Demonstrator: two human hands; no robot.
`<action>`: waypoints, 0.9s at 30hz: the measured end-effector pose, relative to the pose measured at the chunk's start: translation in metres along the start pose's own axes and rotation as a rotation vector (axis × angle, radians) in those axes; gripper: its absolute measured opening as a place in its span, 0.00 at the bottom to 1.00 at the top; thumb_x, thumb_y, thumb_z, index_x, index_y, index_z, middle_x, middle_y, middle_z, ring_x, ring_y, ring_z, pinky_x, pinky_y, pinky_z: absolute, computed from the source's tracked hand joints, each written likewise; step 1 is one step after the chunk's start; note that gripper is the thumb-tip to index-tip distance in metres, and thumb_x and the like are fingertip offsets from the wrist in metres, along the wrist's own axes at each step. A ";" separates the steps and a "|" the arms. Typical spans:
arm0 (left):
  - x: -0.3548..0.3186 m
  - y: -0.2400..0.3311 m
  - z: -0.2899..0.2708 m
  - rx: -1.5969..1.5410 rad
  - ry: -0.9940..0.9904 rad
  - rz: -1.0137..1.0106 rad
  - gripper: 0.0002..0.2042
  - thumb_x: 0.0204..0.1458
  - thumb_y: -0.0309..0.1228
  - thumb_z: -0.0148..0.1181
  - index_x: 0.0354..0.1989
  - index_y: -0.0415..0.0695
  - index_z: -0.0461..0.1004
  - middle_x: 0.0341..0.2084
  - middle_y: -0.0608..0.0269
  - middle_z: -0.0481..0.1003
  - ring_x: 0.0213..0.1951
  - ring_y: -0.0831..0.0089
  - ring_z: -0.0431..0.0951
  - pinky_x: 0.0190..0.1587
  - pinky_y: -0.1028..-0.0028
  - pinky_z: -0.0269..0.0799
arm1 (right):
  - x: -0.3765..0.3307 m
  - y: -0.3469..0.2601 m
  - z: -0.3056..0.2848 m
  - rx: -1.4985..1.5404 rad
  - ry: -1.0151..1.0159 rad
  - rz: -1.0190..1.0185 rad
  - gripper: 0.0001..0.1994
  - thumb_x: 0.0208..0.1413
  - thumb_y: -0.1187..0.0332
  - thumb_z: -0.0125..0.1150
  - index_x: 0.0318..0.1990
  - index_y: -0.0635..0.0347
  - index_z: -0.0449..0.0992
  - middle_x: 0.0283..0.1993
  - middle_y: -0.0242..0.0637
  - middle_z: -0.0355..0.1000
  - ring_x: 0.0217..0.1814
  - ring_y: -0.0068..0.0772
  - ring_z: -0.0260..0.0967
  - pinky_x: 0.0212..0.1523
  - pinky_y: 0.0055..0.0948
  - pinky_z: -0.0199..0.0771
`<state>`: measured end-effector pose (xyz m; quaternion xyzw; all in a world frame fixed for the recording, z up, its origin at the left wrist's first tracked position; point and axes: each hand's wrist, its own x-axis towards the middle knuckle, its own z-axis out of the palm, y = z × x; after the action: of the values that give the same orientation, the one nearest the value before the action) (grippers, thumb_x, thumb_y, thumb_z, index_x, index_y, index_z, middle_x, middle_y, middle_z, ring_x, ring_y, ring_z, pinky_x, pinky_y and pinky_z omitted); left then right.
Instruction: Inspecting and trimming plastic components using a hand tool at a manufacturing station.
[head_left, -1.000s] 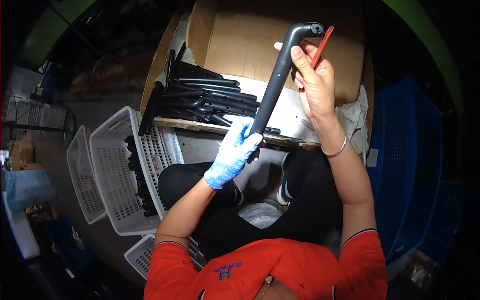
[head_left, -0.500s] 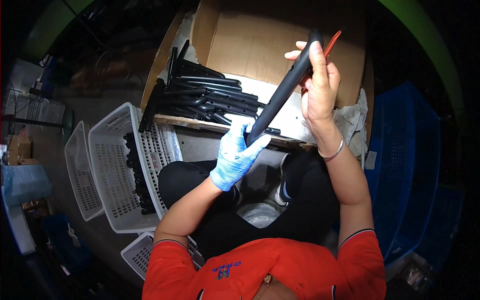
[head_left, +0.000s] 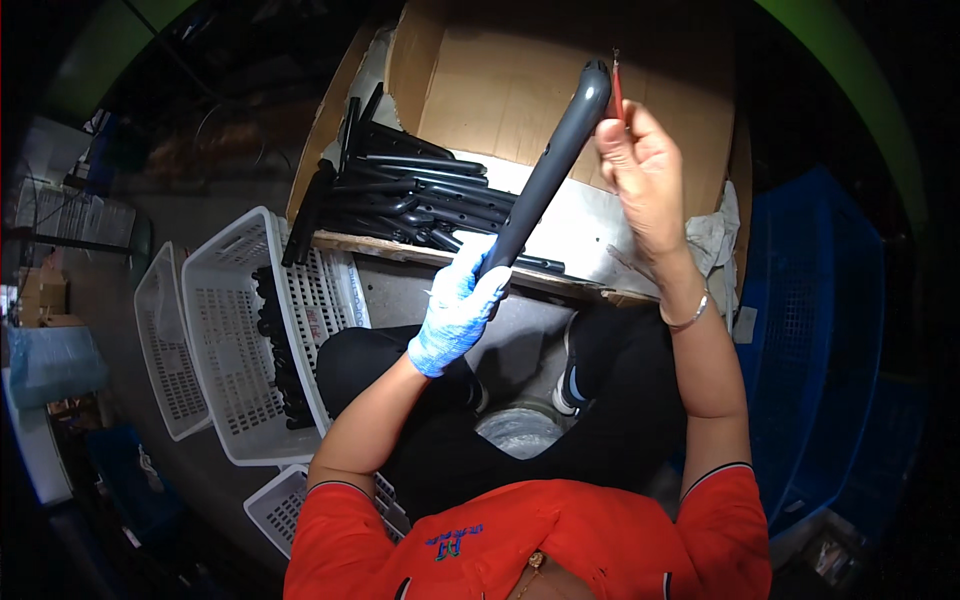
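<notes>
One bent tube (head_left: 545, 175) slants from left hand (head_left: 456, 312) to upper right.

My bent tube (head_left: 550, 168) looks like smooth metal, a bit shiny. The box (head_left: 530, 85) at twelve o'clock is dull cardboard. At nine o'clock, the big basket (head_left: 225, 370) looks plastic. My shirt (head_left: 590, 535) is cloth.

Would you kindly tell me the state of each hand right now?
Left hand: closed around the lower end of a black tube.
Right hand: closed on a slim red tool.
</notes>
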<state>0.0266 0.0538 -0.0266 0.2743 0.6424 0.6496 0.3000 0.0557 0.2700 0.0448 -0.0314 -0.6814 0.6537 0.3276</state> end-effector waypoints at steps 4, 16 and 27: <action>-0.003 -0.006 -0.011 -0.004 0.047 -0.032 0.18 0.58 0.34 0.52 0.55 0.41 0.62 0.22 0.67 0.69 0.20 0.85 0.64 0.21 0.83 0.60 | 0.005 -0.012 -0.027 -0.376 0.041 -0.125 0.14 0.65 0.61 0.45 0.40 0.62 0.73 0.21 0.22 0.59 0.20 0.08 0.48 0.20 0.12 0.46; -0.001 -0.005 -0.008 0.062 0.152 0.034 0.15 0.55 0.33 0.57 0.49 0.42 0.68 0.17 0.72 0.67 0.18 0.87 0.62 0.20 0.83 0.57 | -0.001 -0.038 -0.027 -0.804 0.027 -0.120 0.11 0.59 0.65 0.56 0.29 0.65 0.74 0.17 0.27 0.56 0.19 0.15 0.50 0.20 0.20 0.48; -0.002 -0.005 -0.011 0.011 0.158 -0.001 0.15 0.55 0.33 0.57 0.49 0.42 0.68 0.17 0.72 0.67 0.18 0.87 0.62 0.20 0.83 0.58 | -0.004 -0.038 -0.020 -0.888 -0.004 -0.221 0.09 0.57 0.68 0.58 0.30 0.64 0.75 0.16 0.28 0.58 0.17 0.16 0.51 0.18 0.21 0.47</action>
<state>0.0201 0.0455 -0.0316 0.2237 0.6678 0.6655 0.2472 0.0832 0.2806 0.0761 -0.0945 -0.8955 0.2595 0.3491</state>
